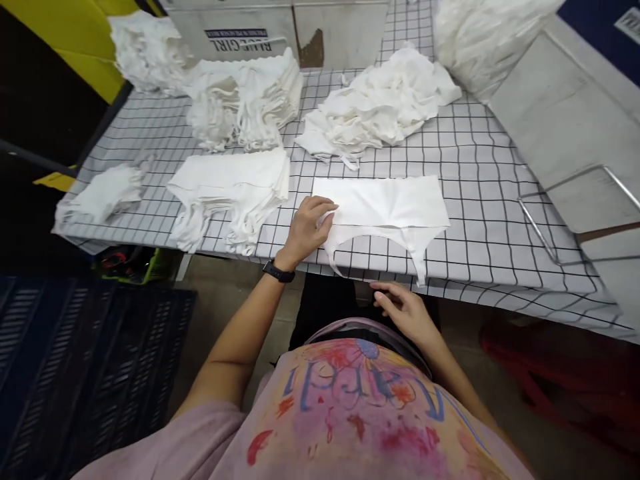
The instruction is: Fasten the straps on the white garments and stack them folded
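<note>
A white strappy top (385,201) lies flat on the checked tablecloth before me, its straps pointing towards my body. My left hand (307,230) rests at the top's left edge, fingers curved and a gap showing between thumb and forefinger. Below the table's front edge, close to my lap, my right hand (404,310) hangs with nothing visible in it and its fingers apart. Left of the top is a neat stack of similar white tops (233,177), straps also facing me. Behind lies a loose, crumpled heap of white tops (380,100).
More stacked white garments (247,93) stand at the back left, and a small pile (107,193) sits by the left edge. Cartons (345,33) line the back. At right, a box (565,120) stands beside a bent metal wire frame (555,257) and a plastic bag (485,40).
</note>
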The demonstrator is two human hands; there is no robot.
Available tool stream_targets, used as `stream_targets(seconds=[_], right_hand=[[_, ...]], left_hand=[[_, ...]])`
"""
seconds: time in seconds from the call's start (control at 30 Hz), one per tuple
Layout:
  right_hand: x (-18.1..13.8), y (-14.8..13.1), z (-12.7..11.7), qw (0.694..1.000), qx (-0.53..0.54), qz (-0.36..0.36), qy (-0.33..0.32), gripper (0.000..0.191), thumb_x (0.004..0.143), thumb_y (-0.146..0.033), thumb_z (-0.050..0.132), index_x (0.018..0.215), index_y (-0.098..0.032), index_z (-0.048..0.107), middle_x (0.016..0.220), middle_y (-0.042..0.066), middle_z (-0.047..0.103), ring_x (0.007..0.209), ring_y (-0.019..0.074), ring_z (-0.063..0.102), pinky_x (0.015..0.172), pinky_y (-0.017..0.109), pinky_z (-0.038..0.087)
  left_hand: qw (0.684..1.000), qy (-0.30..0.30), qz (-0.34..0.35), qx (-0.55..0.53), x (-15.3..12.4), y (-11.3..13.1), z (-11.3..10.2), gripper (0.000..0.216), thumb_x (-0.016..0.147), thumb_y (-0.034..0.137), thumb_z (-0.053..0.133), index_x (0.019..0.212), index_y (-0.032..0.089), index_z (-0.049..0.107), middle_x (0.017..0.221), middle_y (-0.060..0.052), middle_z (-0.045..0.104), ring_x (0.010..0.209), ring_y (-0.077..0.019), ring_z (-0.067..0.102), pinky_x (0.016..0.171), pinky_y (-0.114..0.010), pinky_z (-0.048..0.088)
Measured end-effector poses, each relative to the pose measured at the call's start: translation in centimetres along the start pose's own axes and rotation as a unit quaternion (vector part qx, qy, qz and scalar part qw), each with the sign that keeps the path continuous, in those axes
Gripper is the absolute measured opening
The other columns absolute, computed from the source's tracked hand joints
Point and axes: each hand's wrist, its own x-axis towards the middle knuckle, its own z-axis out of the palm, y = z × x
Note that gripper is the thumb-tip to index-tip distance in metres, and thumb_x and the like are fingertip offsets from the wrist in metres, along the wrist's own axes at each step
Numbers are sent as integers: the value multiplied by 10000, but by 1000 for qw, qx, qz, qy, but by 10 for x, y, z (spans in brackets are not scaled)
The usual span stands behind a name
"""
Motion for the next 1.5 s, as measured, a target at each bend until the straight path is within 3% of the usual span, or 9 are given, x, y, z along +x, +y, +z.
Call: stream_targets(seconds=[0.07,0.17,0.3,0.5,0.7,0.8,1.1,1.33,1.5], right_hand=[[24,-1,25,998,-37,-46,-38,388,921,-441,612,1175,-179,744,1060,121,747,781,206,702,664,315,555],[51,-8,57,991,-95,-71,-65,330,896,-417,636,1086,-166,735,864,82,743,716,207,670,698,322,528],[53,-16,69,980,-119,-113,-109,254,970,-389,563,948,-189,719,788,39,729,673,188,640,700,306,487],[0,-15,37,946,-245,-205,-62,291,1066,-300,458,1064,-187,726,871,74,750,777,213,692,723,315,501],[-47,-19,-2,805,-493,-329,20,260,1060,-186,499,1152,-133,736,730,56,674,689,206,574,699,362,445],[-63,-26,-17,777,-525,-346,24,215,1041,-171,548,1147,-131,730,733,50,652,707,204,540,705,373,423],[-89,-75,-36,805,-440,-390,77,212,959,-95,684,1164,-150,681,861,61,713,747,191,524,688,369,381],[-97,-89,-57,830,-424,-362,3,206,1039,-158,542,1198,-181,671,972,66,722,829,215,549,792,404,408],[-96,-101,-66,847,-387,-357,72,74,981,-182,666,1038,-217,696,878,41,713,785,212,552,759,399,411]], left_hand=[[1000,-9,-8,-1,-12,-2,-6,210,983,168,553,1093,199,730,1160,-82,727,1132,-235,642,991,-463,561],[999,-40,14,-14,-23,0,-9,198,1000,195,565,1114,200,727,1194,-94,719,1151,-238,630,997,-477,553],[995,-85,40,16,-31,0,-4,205,1001,271,614,1152,173,713,1265,-127,677,1202,-256,590,1035,-473,516],[996,-80,37,33,-36,-1,1,234,1020,291,586,1195,172,687,1307,-134,640,1245,-269,560,1059,-461,491],[995,-87,34,41,-37,-3,3,245,1017,287,588,1211,169,678,1322,-131,629,1252,-278,546,1066,-457,487],[995,-85,38,47,-38,-3,2,256,1024,289,573,1220,158,673,1327,-136,619,1244,-279,538,1067,-447,484],[992,-105,32,69,-37,2,0,255,1036,293,535,1222,171,658,1339,-143,609,1240,-289,530,1058,-464,476],[991,-101,46,71,-37,1,-1,265,1043,287,531,1235,154,657,1336,-147,608,1220,-283,534,1046,-448,483],[992,-91,52,72,-39,-1,1,268,1036,267,546,1236,137,669,1336,-164,618,1227,-296,551,1039,-473,505]])
